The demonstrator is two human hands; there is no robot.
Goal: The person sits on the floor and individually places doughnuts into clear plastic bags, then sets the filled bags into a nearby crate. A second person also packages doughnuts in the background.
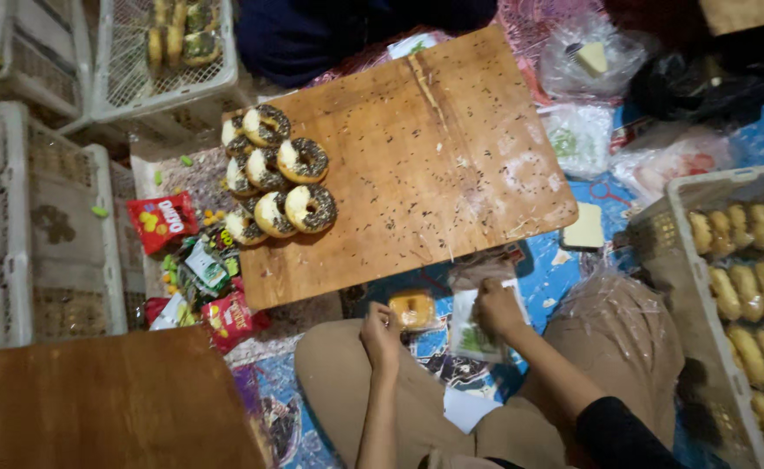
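The right hand (497, 310) pinches the top edge of a small clear plastic bag (471, 328), fingers closed on it, the bag hanging down over the blue patterned floor mat (573, 278) between the person's knees. The left hand (380, 334) is curled loosely into a near fist just beside a wrapped yellow pastry (412, 309); whether it touches it I cannot tell. Above the hands lies a wooden board (417, 165) serving as a counter, dusted with chocolate sprinkles, with a cluster of sprinkle-topped doughnuts (273, 178) stacked at its left edge. Small snack packets (195, 260) lie scattered left of the board. A white plastic crate (686, 287) at the right holds rows of bagged pastries (747, 287)
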